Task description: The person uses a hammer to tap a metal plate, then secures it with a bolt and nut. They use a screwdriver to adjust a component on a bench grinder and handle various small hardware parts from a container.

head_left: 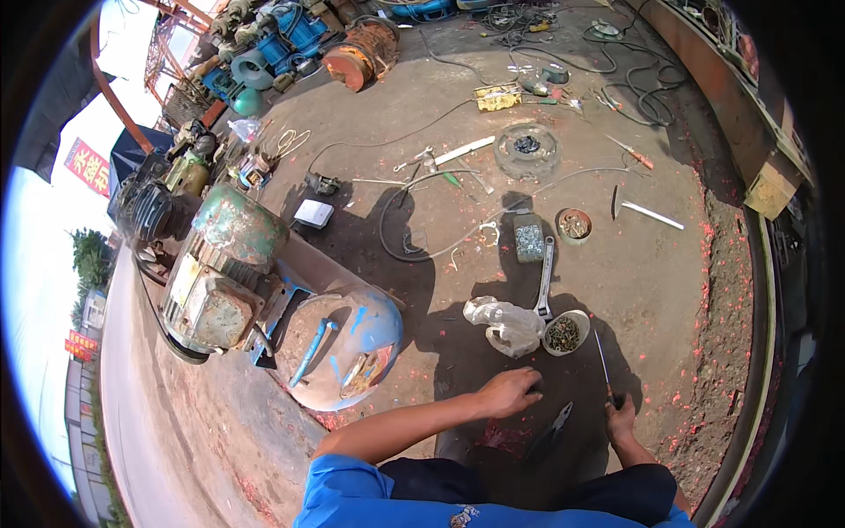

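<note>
My right hand (621,417) is closed around the dark handle of a long, thin screwdriver (602,359), whose shaft points away from me. My left hand (510,393) hovers over the ground with its fingers bent and apart, holding nothing that I can see. Between my hands lies a pair of pliers (562,415). Just beyond them stands a pale cup (565,333) full of small screws or bolts. A crumpled clear plastic bag (505,326) sits to its left, and a large adjustable wrench (546,277) lies behind, its jaw end toward the cup.
To the left stands an air compressor tank (339,343) with a rusty motor (214,308). Farther off are a box of small parts (528,238), a round tin (575,226), a hammer (647,214) and a round dish (526,150). Cables (647,88) cross the ground.
</note>
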Demonstrator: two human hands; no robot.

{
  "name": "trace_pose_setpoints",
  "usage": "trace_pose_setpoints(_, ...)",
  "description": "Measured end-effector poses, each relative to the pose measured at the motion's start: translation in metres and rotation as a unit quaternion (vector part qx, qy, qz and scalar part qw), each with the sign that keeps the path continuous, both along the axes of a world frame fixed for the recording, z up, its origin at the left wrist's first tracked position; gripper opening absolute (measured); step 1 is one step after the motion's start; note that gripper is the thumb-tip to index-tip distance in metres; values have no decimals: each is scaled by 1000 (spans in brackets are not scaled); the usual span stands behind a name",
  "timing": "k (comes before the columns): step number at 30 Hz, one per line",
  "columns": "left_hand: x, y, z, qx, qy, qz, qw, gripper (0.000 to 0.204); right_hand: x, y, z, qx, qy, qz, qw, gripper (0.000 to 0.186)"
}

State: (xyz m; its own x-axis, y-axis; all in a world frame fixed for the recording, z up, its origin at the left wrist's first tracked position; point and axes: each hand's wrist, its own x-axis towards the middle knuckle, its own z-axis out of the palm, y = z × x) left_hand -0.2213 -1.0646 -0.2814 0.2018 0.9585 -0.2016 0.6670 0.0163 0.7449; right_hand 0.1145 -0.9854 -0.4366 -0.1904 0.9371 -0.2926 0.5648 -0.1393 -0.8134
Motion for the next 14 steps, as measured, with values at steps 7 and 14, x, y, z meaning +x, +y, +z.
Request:
trace_pose_setpoints(7,25,49,101,174,-38,1,984,25,5,26,48,94,59,21,994,35)
trace_pose_setpoints(14,45,46,117,148,-88,-27,985,25,29,28,29,61,87,16,994,46)
